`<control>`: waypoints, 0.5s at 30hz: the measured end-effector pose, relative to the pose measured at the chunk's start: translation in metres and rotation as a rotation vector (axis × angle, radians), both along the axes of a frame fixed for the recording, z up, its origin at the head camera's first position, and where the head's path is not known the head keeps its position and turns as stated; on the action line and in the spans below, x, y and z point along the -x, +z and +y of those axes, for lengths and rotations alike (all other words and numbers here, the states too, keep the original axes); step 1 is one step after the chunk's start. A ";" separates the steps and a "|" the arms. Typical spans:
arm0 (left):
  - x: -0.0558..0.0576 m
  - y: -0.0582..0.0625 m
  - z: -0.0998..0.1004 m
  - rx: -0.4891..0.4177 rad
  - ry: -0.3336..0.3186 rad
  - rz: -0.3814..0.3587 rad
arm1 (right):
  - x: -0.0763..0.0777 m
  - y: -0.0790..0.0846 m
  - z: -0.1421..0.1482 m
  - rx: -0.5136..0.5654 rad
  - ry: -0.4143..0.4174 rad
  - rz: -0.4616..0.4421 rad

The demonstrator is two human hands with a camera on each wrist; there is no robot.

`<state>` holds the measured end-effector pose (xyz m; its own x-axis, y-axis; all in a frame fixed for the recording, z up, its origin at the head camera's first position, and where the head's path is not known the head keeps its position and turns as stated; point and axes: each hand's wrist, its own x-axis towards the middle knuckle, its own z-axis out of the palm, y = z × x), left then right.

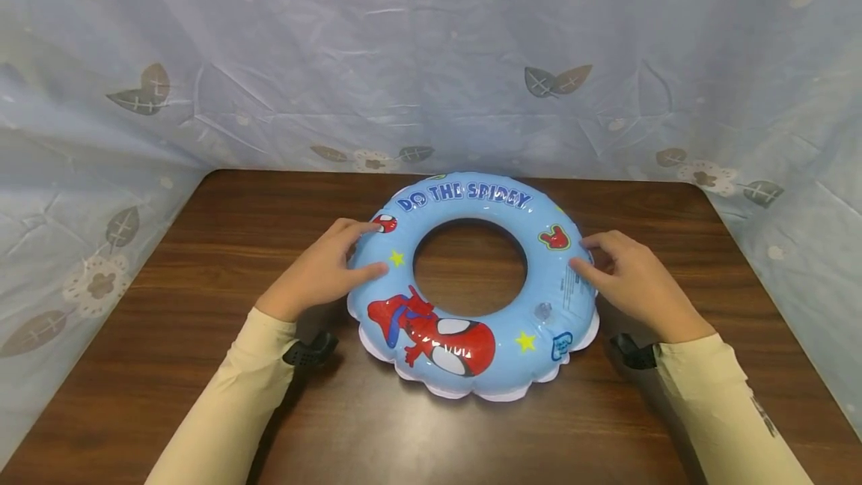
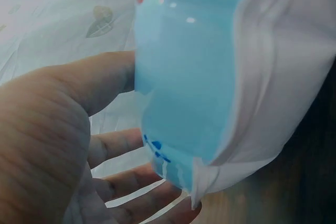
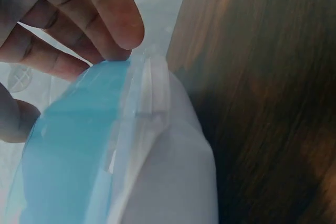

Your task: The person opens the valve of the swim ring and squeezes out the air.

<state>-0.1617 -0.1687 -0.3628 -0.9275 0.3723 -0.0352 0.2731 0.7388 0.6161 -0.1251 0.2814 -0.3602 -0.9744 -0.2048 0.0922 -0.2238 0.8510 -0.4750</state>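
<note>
An inflated swim ring [image 1: 532, 365], light blue with a red masked cartoon figure, yellow stars and the words "DO THE SPIDEY", is between both hands over the wooden table. On its left side my left hand [image 1: 322, 269] holds it, thumb on the upper face and the other fingers at the outer edge. My right hand [image 1: 636, 279] holds the opposite side, its thumb on top near the small printed text. In the left wrist view, the spread fingers [image 2: 126, 145] reach along the blue wall. The right wrist view has curved fingertips [image 3: 128, 32] at the rim, beside the white scalloped underside [image 3: 173, 177].
The dark brown table [image 1: 222, 245] ends at the back against a pale curtain [image 1: 471, 118] printed with leaves and flowers, which also hangs at both sides. Black wrist-worn devices [image 1: 311, 350] sit beneath each wrist, below the cream sleeves [image 1: 229, 395].
</note>
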 end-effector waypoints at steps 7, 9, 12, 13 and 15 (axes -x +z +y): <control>0.004 -0.004 0.003 0.008 0.012 0.021 | 0.006 0.001 -0.001 0.015 -0.029 -0.056; 0.006 -0.005 0.005 0.013 0.009 0.030 | 0.008 0.001 0.000 0.027 -0.040 -0.072; 0.009 -0.006 0.008 0.020 0.016 0.030 | 0.011 0.001 0.000 0.032 -0.045 -0.086; 0.011 -0.005 0.010 0.023 0.019 0.028 | 0.012 0.002 0.000 0.028 -0.041 -0.087; 0.013 -0.005 0.014 0.032 0.029 0.026 | 0.014 0.002 -0.001 0.020 -0.029 -0.091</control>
<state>-0.1744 -0.1548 -0.3674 -0.9385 0.3446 -0.0224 0.2671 0.7656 0.5853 -0.1387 0.2807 -0.3584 -0.9845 -0.1751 0.0065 -0.1540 0.8468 -0.5091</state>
